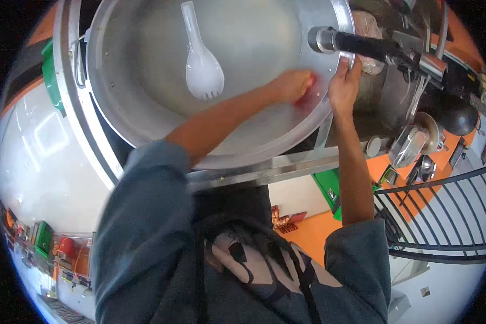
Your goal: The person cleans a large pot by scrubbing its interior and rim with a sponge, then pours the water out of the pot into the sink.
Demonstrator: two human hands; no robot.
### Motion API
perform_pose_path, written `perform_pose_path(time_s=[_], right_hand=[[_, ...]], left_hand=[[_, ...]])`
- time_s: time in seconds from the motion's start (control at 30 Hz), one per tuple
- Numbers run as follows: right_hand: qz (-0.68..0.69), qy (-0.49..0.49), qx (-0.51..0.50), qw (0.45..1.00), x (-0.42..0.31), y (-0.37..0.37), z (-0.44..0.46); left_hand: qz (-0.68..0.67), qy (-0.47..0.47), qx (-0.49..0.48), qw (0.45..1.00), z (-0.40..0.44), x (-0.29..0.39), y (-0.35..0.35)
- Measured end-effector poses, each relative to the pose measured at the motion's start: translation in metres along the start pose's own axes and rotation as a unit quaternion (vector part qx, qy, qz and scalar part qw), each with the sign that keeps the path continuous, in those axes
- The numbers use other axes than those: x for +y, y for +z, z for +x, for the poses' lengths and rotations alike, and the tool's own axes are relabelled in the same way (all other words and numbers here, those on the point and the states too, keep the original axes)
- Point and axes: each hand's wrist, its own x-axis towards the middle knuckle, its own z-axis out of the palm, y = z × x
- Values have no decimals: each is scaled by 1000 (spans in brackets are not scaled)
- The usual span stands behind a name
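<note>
A large round metal pot with cloudy liquid in it fills the upper middle of the view. My left hand is closed against the pot's inner right wall. Something red shows at its knuckles, mostly hidden, with a red tint on the metal beside it. My right hand grips the pot's rim on the right, thumb and fingers at the edge. Inside the pot, a white serving spoon with a toothed end lies with its handle pointing away from me.
A black-hosed tap reaches over the pot's right rim. To the right are a plastic bag, a clear container, a dark wok and a black metal railing. A pale, shiny surface lies left.
</note>
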Motion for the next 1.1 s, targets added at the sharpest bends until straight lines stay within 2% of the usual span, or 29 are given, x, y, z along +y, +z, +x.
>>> perform_pose_path(time_s=[0.1,0.13,0.23,0.33,0.43,0.5,0.57,0.67,0.73,0.8,0.9,1.0,1.07,1.1], right_hand=[[-4,15,17,1000,5,3,-4],[0,13,17,1000,3,2,-6],[15,21,8,1000,2,1,-7],[24,3,12,1000,2,3,-2],[18,3,18,1000,1,2,-5],[20,-4,18,1000,4,3,-4],[7,-19,43,999,0,3,-3],[-13,17,30,999,-1,0,-6],[-27,29,23,999,0,1,-3],[-48,19,31,998,5,2,-3],[-48,33,11,998,10,2,-1],[-21,15,45,999,3,3,-2],[-37,-111,99,988,-8,-4,0],[-34,-137,111,984,-9,-6,0]], left_hand=[[-3,-10,-111,994,-40,24,-17],[44,11,-195,980,-71,10,-17],[19,50,-255,965,-132,-19,-35],[23,10,-168,986,-76,26,-14],[39,-26,-177,983,-66,33,-11],[97,-10,-293,951,-124,22,-30],[77,-63,-335,937,-172,2,-63],[149,-72,-318,934,-158,29,-60],[110,15,-209,972,-113,30,-24],[71,-49,-213,973,-84,40,-26],[269,28,-259,927,-83,-30,-30],[318,-75,-240,914,-104,-60,-53],[334,-89,-216,913,-114,-71,-58],[342,-94,-203,913,-115,-74,-59]])
